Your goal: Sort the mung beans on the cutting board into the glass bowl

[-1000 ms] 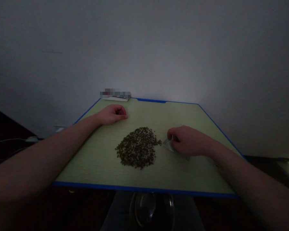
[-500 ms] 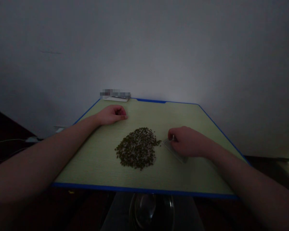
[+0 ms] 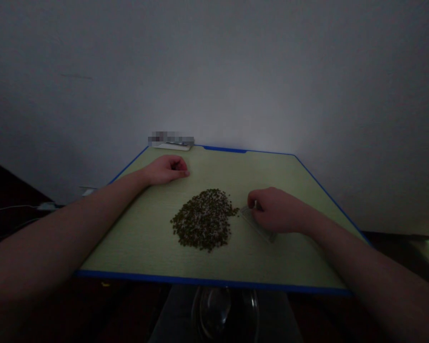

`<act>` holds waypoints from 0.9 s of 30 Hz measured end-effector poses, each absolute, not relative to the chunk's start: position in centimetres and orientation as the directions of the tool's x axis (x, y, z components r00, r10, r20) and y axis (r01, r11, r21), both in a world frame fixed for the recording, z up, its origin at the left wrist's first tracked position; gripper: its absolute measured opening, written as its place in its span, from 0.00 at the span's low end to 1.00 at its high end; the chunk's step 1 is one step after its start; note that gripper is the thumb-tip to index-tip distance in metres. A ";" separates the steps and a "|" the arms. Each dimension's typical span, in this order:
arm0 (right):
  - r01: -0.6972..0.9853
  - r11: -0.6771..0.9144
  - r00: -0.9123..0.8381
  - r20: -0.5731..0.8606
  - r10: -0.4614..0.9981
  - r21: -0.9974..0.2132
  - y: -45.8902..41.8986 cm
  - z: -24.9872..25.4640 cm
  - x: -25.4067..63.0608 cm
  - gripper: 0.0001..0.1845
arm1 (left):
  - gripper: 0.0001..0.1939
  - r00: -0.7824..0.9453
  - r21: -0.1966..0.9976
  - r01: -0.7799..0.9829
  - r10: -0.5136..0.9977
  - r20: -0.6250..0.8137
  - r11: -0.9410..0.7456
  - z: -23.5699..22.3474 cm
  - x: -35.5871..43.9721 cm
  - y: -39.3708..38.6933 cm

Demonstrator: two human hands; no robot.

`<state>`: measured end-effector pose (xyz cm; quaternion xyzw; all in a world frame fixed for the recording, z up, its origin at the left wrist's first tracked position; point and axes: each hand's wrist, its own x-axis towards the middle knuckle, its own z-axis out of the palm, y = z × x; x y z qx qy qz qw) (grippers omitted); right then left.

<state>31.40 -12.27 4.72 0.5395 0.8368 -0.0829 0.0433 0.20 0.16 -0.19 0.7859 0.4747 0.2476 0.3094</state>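
A heap of small greenish-brown grains or beans (image 3: 202,221) is spread on the pale table. On its right, my right hand (image 3: 277,209) is closed, thumb and forefinger pinched, over a thin grey patterned card (image 3: 259,228). The card slants low against the tabletop, partly covered by the hand, and one end comes near a small spur of grains. Behind and left of the heap, my left hand (image 3: 168,169) rests on the table. Its fingers are curled in and the thumb lies along below them, with nothing visible inside.
The light wood-look table (image 3: 128,252) has a blue edge and backs onto a grey wall. At its far left corner lies a white flat object (image 3: 173,146), partly blurred out. Below the near edge sits a shiny round bowl (image 3: 225,314). Cables (image 3: 46,206) run at the left.
My right hand has shifted very slightly left with the card, towards the heap. The left hand and the grains look the same.
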 end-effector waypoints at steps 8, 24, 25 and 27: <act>0.928 0.368 -0.373 -0.143 0.917 -0.057 -11.7 4.6 32.0 0.13 | 0.16 0.435 0.700 0.608 0.895 0.101 -0.374 -0.1 0.2 0.1; 0.921 0.378 -0.389 -0.153 0.909 -0.096 -11.8 4.4 31.4 0.12 | 0.16 0.426 0.702 0.612 0.900 0.096 -0.364 0.0 0.3 0.0; 0.921 0.377 -0.388 -0.149 0.910 -0.096 -11.8 4.4 31.4 0.12 | 0.16 0.429 0.700 0.612 0.898 0.096 -0.367 0.0 0.3 0.0; 0.919 0.383 -0.392 -0.133 0.910 -0.092 -11.7 4.3 31.6 0.12 | 0.16 0.432 0.696 0.615 0.897 0.096 -0.370 -0.1 0.2 0.1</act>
